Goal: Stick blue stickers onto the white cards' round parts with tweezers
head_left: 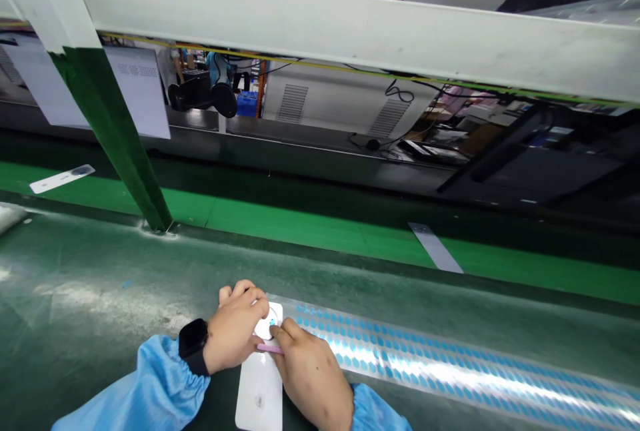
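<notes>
A long white plastic panel [259, 387] with rounded corners lies on the green bench, with a round white part [266, 325] at its far end. A small blue-green dot shows on that round part. My left hand [234, 325], wearing a black watch, is closed on the far left edge of the panel. My right hand [313, 367] is closed round a thin pink stick-like tool [270, 348], its fingertips at the round part. The tool's other end is hidden by the hand. Beside the panel, a clear sheet of blue dot stickers [440, 367] stretches to the right.
Beyond the bench [100, 277] runs a green conveyor belt [310, 221] with a white panel [63, 178] at left and a greyish one [436, 247] at right. A green-wrapped post [117, 141] stands front left, under a white crossbeam [320, 21].
</notes>
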`<state>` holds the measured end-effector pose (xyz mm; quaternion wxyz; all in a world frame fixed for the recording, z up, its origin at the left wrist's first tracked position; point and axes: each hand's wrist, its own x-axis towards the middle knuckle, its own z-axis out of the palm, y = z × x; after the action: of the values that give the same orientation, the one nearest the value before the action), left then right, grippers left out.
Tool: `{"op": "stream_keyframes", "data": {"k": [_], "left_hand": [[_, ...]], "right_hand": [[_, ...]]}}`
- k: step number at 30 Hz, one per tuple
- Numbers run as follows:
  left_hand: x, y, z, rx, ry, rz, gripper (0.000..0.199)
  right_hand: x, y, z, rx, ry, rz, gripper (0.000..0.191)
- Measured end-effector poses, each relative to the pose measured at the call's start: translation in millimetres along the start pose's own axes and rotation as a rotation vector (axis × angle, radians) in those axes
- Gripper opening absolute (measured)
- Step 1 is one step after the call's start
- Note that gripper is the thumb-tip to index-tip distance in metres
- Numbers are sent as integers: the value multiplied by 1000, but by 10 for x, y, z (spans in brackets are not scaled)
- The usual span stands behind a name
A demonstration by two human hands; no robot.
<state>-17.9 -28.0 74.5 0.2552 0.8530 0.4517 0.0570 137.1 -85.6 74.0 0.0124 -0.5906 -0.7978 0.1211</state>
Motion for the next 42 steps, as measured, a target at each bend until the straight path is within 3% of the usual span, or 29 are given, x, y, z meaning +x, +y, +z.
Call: {"op": "stream_keyframes", "data": {"k": [9,17,23,42], "left_hand": [[11,-7,24,-34,34,6,36],[16,10,4,-47,12,-12,34],[23,10,6,-40,-2,-16,30],[82,21,-8,-28,-24,-71,38]], "right_hand": [[21,1,-42,21,-49,1,27],[9,36,-53,35,-55,35,31],[15,37,-63,67,-63,30,22],[14,18,-93,118,-81,73,30]]}}
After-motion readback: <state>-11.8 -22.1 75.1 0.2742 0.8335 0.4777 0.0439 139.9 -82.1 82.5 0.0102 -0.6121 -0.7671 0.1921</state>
